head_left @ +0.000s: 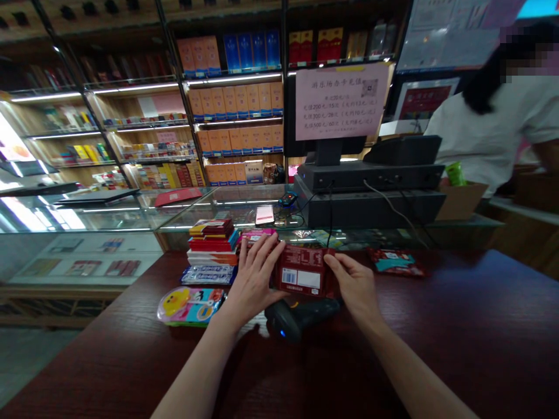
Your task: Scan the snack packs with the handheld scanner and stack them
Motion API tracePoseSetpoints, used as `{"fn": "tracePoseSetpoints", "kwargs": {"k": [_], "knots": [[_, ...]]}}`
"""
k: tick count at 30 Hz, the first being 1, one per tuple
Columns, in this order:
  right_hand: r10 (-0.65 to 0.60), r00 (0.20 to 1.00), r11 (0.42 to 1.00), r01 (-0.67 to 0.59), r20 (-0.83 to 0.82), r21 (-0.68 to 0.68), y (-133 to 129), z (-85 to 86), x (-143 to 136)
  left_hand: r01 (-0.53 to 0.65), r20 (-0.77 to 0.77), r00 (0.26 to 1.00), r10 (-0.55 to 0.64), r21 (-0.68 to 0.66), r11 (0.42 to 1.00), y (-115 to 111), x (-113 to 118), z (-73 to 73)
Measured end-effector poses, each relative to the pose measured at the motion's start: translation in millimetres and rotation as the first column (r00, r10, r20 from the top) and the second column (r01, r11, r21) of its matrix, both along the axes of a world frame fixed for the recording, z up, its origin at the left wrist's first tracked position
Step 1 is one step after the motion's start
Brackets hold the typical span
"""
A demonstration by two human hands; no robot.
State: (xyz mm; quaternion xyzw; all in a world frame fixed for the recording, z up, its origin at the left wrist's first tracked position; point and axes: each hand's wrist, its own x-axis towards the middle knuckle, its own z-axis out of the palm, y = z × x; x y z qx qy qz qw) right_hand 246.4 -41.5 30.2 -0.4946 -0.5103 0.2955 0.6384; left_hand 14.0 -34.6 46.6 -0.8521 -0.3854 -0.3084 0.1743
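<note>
A dark red snack packet (302,262) with a barcode and a white label panel faces up in the middle of the wooden table. My right hand (354,286) pinches its right edge between thumb and fingers. Fingers spread, my left hand (255,272) rests at the packet's left edge and hides part of it. Just in front lies a black barcode scanner (283,320) with a small blue light. Left of my left hand are a stack of colourful flat packs (212,244) and a blister pack with a yellow duck (187,305). A pink packet (257,234) shows behind my left fingers.
More red and teal packets (395,262) lie to the right. Behind the table stand a glass counter (227,195) and a black cash register (371,192) with a paper sign (338,105). A person in a white top (476,128) is at the back right.
</note>
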Motion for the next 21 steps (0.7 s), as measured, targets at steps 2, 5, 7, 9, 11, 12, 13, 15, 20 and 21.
{"fn": "tracePoseSetpoints", "kwargs": {"k": [2, 5, 7, 9, 11, 12, 13, 15, 20, 21], "knots": [[0.007, 1.0, 1.0, -0.007, 0.006, -0.004, 0.1, -0.1, -0.5, 0.022, -0.022, 1.0, -0.022, -0.01, 1.0, -0.4, -0.6, 0.6], [0.028, 1.0, 0.999, -0.028, 0.012, -0.019, -0.4, 0.1, -1.9, 0.043, -0.026, 0.999, -0.044, -0.023, 0.999, -0.9, -0.9, 1.0], [0.046, 0.999, 0.999, -0.045, 0.023, -0.029, -1.0, 0.8, -2.9, 0.045, -0.013, 0.999, -0.045, -0.023, 0.999, -1.2, -1.4, 0.9], [0.054, 0.998, 0.998, -0.052, 0.04, -0.033, -1.7, 1.7, -3.6, 0.045, -0.002, 0.999, -0.045, -0.015, 0.999, -1.2, -2.8, 0.4], [0.072, 0.996, 0.997, -0.071, 0.049, -0.018, -1.9, 2.3, -3.7, 0.041, 0.012, 0.999, -0.041, 0.002, 0.999, -0.8, -5.2, -0.8], [0.091, 0.995, 0.996, -0.091, 0.048, -0.011, -1.7, 2.3, -3.7, 0.037, 0.024, 0.999, -0.038, 0.014, 0.999, -0.3, -6.7, -1.6], [0.117, 0.992, 0.993, -0.117, 0.041, -0.006, -1.3, 2.0, -3.7, 0.032, 0.037, 0.999, -0.033, 0.03, 0.999, 0.4, -8.5, -2.5], [0.177, 0.984, 0.984, -0.176, 0.028, -0.018, 0.1, 0.1, -3.5, 0.017, 0.064, 0.998, -0.021, 0.058, 0.998, 2.2, -12.5, -4.6], [0.312, 0.944, 0.949, -0.304, 0.104, -0.087, 1.8, -8.8, -0.1, -0.023, 0.083, 0.996, 0.014, 0.112, 0.993, 7.1, -25.7, -10.1], [0.355, 0.923, 0.934, -0.341, 0.152, -0.111, 0.9, -10.1, 1.7, -0.031, 0.085, 0.996, 0.021, 0.118, 0.993, 7.9, -28.9, -11.0]]}}
